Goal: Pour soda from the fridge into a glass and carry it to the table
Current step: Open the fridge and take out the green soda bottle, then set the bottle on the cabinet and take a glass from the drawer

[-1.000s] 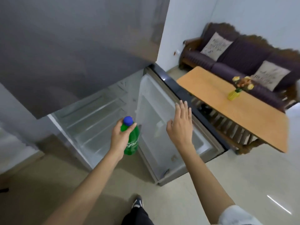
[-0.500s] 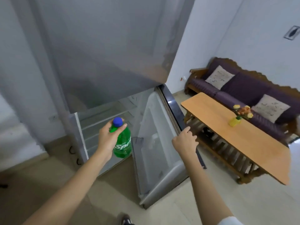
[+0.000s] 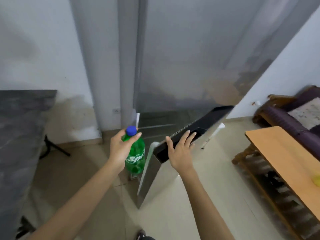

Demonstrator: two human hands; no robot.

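My left hand (image 3: 120, 149) grips the neck of a green Sprite bottle (image 3: 136, 158) with a blue cap, held upright in front of the grey fridge (image 3: 187, 66). My right hand (image 3: 180, 151) rests flat with fingers spread on the top edge of the fridge's lower door (image 3: 188, 137), which stands partly ajar. The inside of the fridge is almost hidden behind that door. No glass is in view.
A wooden table (image 3: 284, 156) stands at the right, with a purple sofa (image 3: 292, 115) and cushion behind it. A dark grey counter (image 3: 19, 135) fills the left side. A black tripod leg (image 3: 55, 148) sits on the floor beside it. My shoe (image 3: 142, 235) shows at the bottom.
The lower fridge door has swung most of the way toward shut under my right hand. The bottle has come out and away from the shelves. My view has turned left and up.
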